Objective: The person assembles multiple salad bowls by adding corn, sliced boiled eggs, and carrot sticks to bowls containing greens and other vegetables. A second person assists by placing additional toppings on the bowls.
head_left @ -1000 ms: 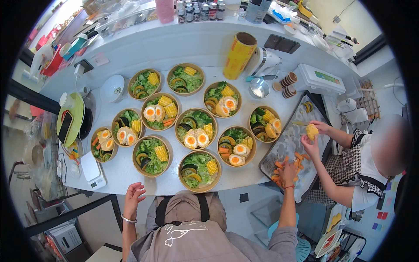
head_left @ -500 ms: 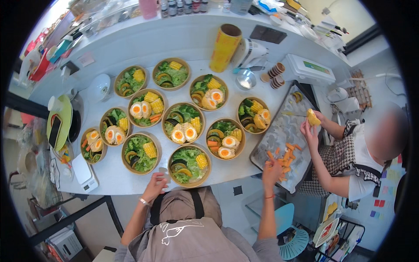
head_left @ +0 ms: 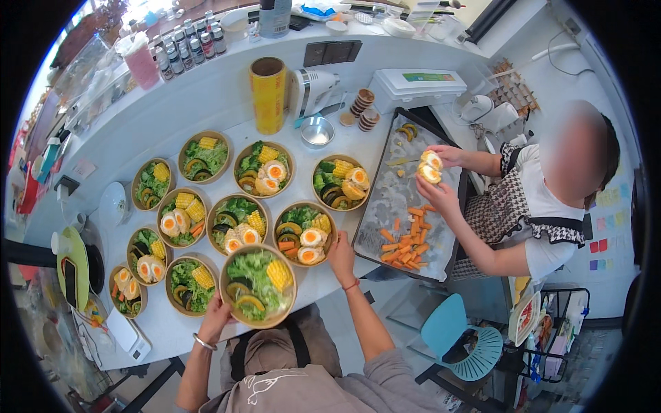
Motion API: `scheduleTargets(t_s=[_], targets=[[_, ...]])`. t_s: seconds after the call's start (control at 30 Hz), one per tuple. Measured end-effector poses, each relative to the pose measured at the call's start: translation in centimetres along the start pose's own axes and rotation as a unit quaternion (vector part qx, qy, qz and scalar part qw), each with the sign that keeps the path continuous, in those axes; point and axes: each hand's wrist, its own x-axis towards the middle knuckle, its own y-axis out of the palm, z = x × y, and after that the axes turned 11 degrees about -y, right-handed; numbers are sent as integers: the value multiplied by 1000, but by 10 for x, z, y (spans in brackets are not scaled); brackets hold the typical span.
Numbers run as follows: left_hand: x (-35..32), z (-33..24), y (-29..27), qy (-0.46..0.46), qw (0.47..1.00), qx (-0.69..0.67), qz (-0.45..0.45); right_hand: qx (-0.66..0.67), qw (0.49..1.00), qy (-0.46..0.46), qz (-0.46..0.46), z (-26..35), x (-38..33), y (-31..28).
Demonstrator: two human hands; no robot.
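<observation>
My left hand (head_left: 216, 319) grips the left rim of a round brown bowl (head_left: 258, 321) of lettuce, a corn piece and squash slices. The bowl is raised off the table's front edge and tilted toward me. My right hand (head_left: 341, 259) is at the right rim of another bowl (head_left: 329, 256) with halved egg, corn, carrot and squash. Its fingers are drawn together; what they hold, if anything, is hidden. Several more salad bowls (head_left: 183, 283) stand in rows on the white table, many with halved soft-boiled eggs.
At the right, a lined baking tray (head_left: 379, 206) bears carrot sticks (head_left: 411, 241). A co-worker's hands (head_left: 444, 189) hold a halved egg over it. A yellow roll (head_left: 267, 96), a hand mixer (head_left: 313, 93) and a metal bowl (head_left: 317, 131) stand behind. A white scale (head_left: 129, 335) lies at front left.
My left hand has taken hold of the front bowl and lifted it. My right hand has moved left from the carrot sticks to the egg bowl. The view has swung right.
</observation>
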Motion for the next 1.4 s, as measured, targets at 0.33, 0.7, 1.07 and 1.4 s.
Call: scheduleTargets(t_s=[0.33,0.7,1.07,1.4], targets=[[117,-74,79,-9,989,143,17,204,959,197,-16,-64,-188,-1],[192,22,85,68,975,189,-101,570,780,258,16,-68,-214,-37],[32,93,-149,196,736,211,-613,472,835,193,208,22,-185,22],[25,108,-197,28,971,-169,-169,312,912,169,206,41,-157,45]])
